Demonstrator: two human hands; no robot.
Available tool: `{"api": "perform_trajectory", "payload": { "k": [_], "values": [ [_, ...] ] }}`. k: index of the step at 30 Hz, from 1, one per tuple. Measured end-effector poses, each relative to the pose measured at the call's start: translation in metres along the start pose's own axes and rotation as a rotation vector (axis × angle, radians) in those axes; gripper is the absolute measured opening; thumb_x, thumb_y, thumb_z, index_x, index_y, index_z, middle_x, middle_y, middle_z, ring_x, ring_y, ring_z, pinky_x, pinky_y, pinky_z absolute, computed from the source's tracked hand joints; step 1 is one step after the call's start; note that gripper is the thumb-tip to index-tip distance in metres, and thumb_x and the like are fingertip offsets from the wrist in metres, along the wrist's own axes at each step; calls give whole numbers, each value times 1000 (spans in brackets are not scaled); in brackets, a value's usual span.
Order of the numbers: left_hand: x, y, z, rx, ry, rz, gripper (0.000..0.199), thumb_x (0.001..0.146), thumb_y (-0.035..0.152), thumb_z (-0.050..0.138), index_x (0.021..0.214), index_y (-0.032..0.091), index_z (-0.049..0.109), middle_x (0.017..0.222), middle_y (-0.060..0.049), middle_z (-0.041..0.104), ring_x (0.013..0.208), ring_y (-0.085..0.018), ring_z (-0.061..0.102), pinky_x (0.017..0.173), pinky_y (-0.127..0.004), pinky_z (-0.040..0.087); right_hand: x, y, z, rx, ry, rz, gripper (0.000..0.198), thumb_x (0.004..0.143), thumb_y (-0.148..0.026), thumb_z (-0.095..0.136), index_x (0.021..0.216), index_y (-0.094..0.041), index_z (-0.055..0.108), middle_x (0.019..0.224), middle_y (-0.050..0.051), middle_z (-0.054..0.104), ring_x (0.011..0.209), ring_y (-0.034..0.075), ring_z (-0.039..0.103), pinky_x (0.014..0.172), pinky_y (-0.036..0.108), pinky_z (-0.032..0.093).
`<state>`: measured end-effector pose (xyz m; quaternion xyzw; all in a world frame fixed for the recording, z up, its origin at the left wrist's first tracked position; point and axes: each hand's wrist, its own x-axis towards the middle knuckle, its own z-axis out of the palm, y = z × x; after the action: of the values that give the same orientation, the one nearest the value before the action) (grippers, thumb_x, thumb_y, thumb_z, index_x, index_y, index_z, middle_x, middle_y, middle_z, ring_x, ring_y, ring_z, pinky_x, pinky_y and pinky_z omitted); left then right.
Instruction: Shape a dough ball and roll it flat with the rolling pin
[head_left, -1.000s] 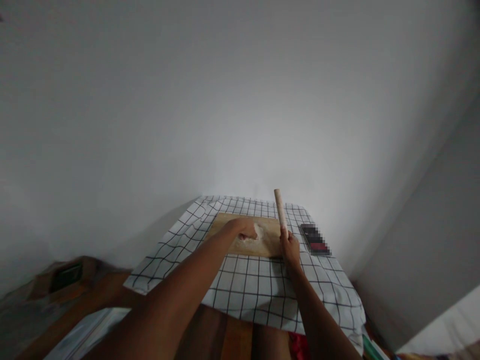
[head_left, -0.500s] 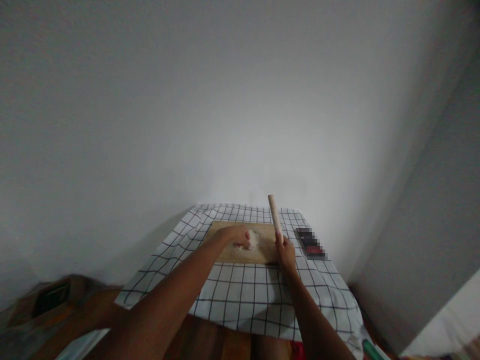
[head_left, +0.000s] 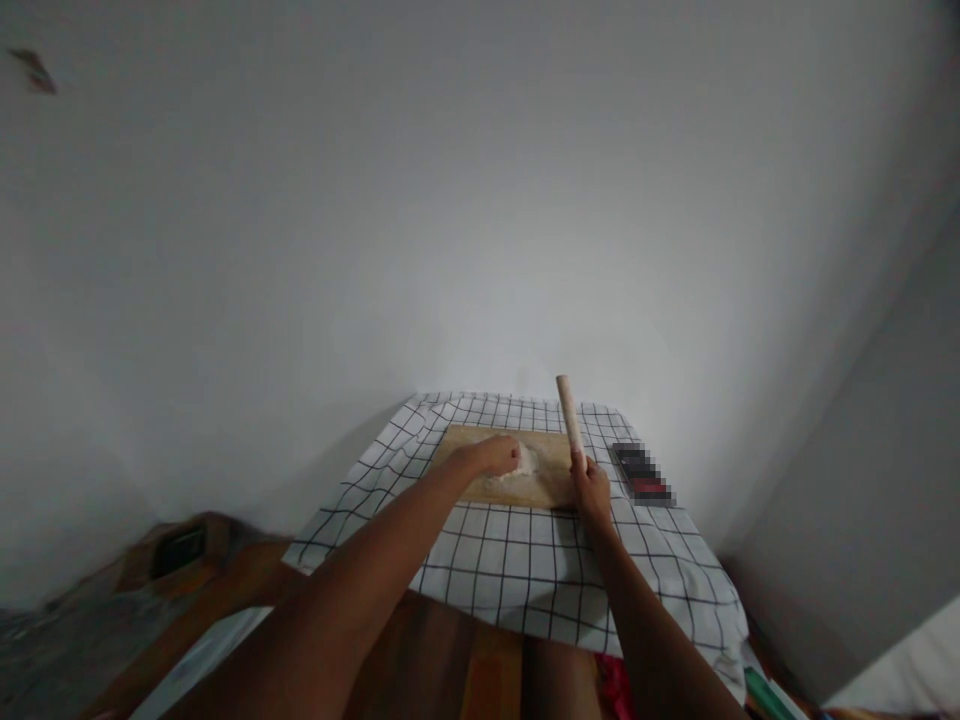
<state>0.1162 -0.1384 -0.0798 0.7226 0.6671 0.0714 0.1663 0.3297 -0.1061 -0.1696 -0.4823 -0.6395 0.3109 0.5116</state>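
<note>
My left hand [head_left: 496, 456] is closed in a fist over the wooden board [head_left: 517, 495]. White flour or dough [head_left: 529, 462] shows beside its knuckles. Whatever those fingers may hold is hidden. My right hand [head_left: 592, 490] wraps round the lower end of a pale wooden rolling pin [head_left: 569, 415] at the board's right edge. The pin points up and away, tilted slightly left, with its far end raised.
A white tablecloth [head_left: 487, 570] with a black grid covers the table, which stands against a pale wall [head_left: 480, 200]. A dark, pixelated flat object [head_left: 641, 472] lies right of the board. A wooden box-like thing [head_left: 176, 553] is at lower left.
The whole view has shifted, so the table sits further right and higher. My left hand's fingers look more tightly curled over the flour or dough. My right hand keeps hold of the rolling pin.
</note>
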Motion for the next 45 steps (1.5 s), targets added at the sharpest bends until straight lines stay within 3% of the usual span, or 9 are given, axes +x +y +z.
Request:
{"api": "perform_trajectory", "payload": {
  "k": [6, 12, 14, 22, 27, 33, 36, 39, 45],
  "values": [
    [8, -20, -7, -257, -176, -121, 4, 76, 19, 58, 80, 19, 58, 67, 2, 64, 59, -12, 59, 59, -23, 48, 1, 0, 3, 34, 1, 3, 61, 93, -73, 34, 68, -21, 54, 61, 0, 56, 60, 18, 50, 54, 27, 29],
    [29, -18, -19, -22, -325, -95, 17, 69, 33, 70, 69, 19, 61, 53, 3, 54, 48, -13, 49, 54, -26, 44, 1, -2, 3, -40, 39, 11, 59, 93, -71, 35, 70, -21, 57, 65, 3, 61, 62, 19, 52, 55, 27, 30],
    [34, -15, -18, 44, -321, -107, 18, 65, 33, 73, 68, 19, 62, 51, 2, 54, 50, -14, 50, 56, -28, 46, 1, -4, 2, -97, 69, 8, 59, 93, -71, 34, 68, -22, 55, 65, 3, 62, 62, 19, 52, 55, 28, 28],
    [20, -16, -15, -203, -386, -111, 20, 73, 39, 69, 75, 19, 64, 60, 1, 59, 56, -14, 54, 60, -26, 49, -1, -9, 0, -95, 65, 11, 58, 94, -70, 32, 69, -22, 53, 68, 4, 63, 64, 19, 53, 58, 27, 30],
    [31, 4, -12, 17, -428, -233, 29, 76, 41, 68, 62, 17, 60, 55, -2, 58, 56, -14, 54, 65, -29, 51, -1, -8, -1, -94, 63, -11, 58, 95, -70, 31, 68, -22, 52, 66, 3, 61, 63, 19, 52, 57, 28, 29],
    [43, 12, -5, 46, -411, -273, 25, 71, 32, 73, 58, 17, 58, 49, -2, 54, 54, -16, 52, 63, -31, 49, -1, -5, -1, -89, 70, 7, 60, 95, -70, 28, 66, -22, 51, 65, 4, 61, 62, 19, 50, 56, 28, 29],
    [29, 2, -9, -142, -399, -165, 27, 78, 36, 67, 61, 18, 57, 55, -1, 56, 53, -12, 49, 58, -27, 46, -1, -6, -1, -84, 67, 19, 59, 94, -70, 30, 66, -23, 51, 64, 4, 61, 62, 19, 50, 56, 28, 29],
    [21, -4, -12, -283, -349, -162, 29, 80, 39, 65, 62, 18, 56, 54, 0, 53, 51, -11, 46, 57, -26, 45, 0, -8, -1, -92, 58, 19, 58, 94, -70, 31, 66, -23, 51, 65, 4, 61, 63, 19, 51, 57, 28, 29],
    [38, 7, -7, 15, -293, -276, 20, 76, 29, 69, 64, 16, 59, 52, 1, 53, 52, -13, 49, 62, -28, 46, -2, -8, -3, -54, 66, 2, 59, 94, -69, 33, 68, -21, 56, 66, 3, 60, 63, 17, 49, 57, 28, 29]
  ]
}}
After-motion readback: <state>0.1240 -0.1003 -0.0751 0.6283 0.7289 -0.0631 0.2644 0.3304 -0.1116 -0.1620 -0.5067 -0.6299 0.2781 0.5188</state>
